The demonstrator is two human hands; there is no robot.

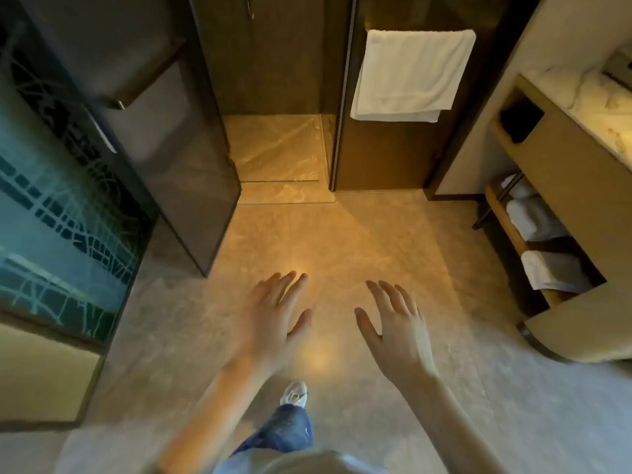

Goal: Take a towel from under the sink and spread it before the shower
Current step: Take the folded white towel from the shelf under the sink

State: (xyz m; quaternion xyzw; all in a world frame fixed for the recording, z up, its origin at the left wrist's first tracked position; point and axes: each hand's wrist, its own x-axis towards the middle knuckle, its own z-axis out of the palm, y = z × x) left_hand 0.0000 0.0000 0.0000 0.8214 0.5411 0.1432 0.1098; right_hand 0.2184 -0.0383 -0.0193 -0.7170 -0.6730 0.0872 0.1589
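White folded towels [551, 272] lie on the open shelf of the wooden vanity [578, 155] at the right; more rolled towels [528, 217] sit further back on that shelf. The shower [273, 148], with a beige stone floor and an open glass door [191, 165], is straight ahead. Above the stone floor [342, 241], my left hand [273, 319] and my right hand [396, 326] hover palm down with fingers spread, both holding nothing. They are well left of the shelf.
A white towel [410, 73] hangs on a rail on the glass panel beside the shower. A marble countertop [595, 104] tops the vanity. A patterned frosted glass wall [51, 217] stands at the left. My leg and white shoe [294, 393] are below.
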